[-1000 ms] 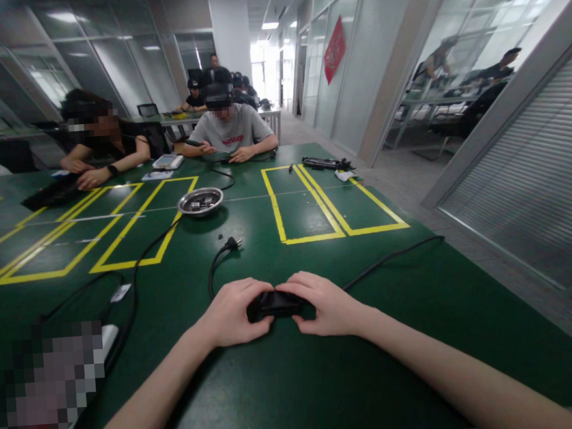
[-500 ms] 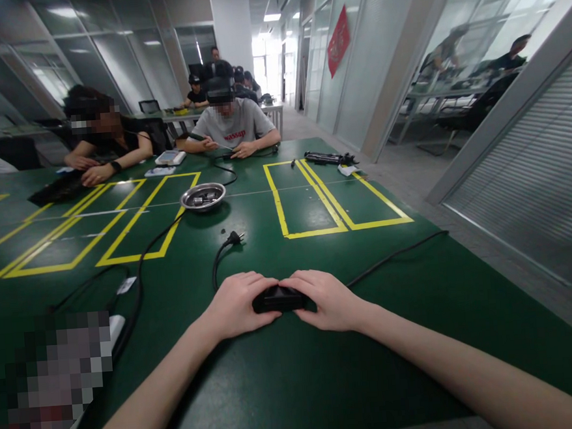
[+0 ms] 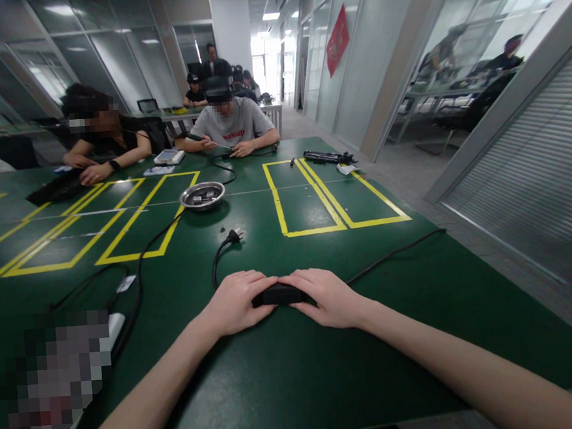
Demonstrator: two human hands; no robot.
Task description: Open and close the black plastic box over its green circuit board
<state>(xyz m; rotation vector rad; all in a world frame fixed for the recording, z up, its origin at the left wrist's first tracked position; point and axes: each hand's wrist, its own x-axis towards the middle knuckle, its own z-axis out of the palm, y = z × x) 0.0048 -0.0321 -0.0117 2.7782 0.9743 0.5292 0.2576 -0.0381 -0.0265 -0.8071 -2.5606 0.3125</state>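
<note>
1. Since a second ago, both hands are sitting a touch farther up the green table (image 3: 298,383), and the black adapter (image 3: 278,295) between them is lying lower and flatter, with less of its top showing.
2. Left hand (image 3: 236,303) is cupping the adapter's left end, right hand (image 3: 327,298) is covering its right end; both sets of fingers are curled around it, and the two thumbs are nearly meeting over its near edge.
3. So the adapter is lying on the table, pinched from both sides, with only its dark middle peeking out between the knuckles.
4. To my eye, doing this well is calling for even pressure from both sides, wrists low on the table, so the block is not skidding or tipping.
5. Its cable (image 3: 396,252) is running off to the right from under the right hand toward the table edge.
6. On the left, another cord is curling up to a loose plug (image 3: 235,234) just beyond the left hand.
7. Farther out, a metal dish (image 3: 202,195) is sitting near the yellow tape lines (image 3: 307,231).
8. Across the table, two other people are working with their own hands.
</note>
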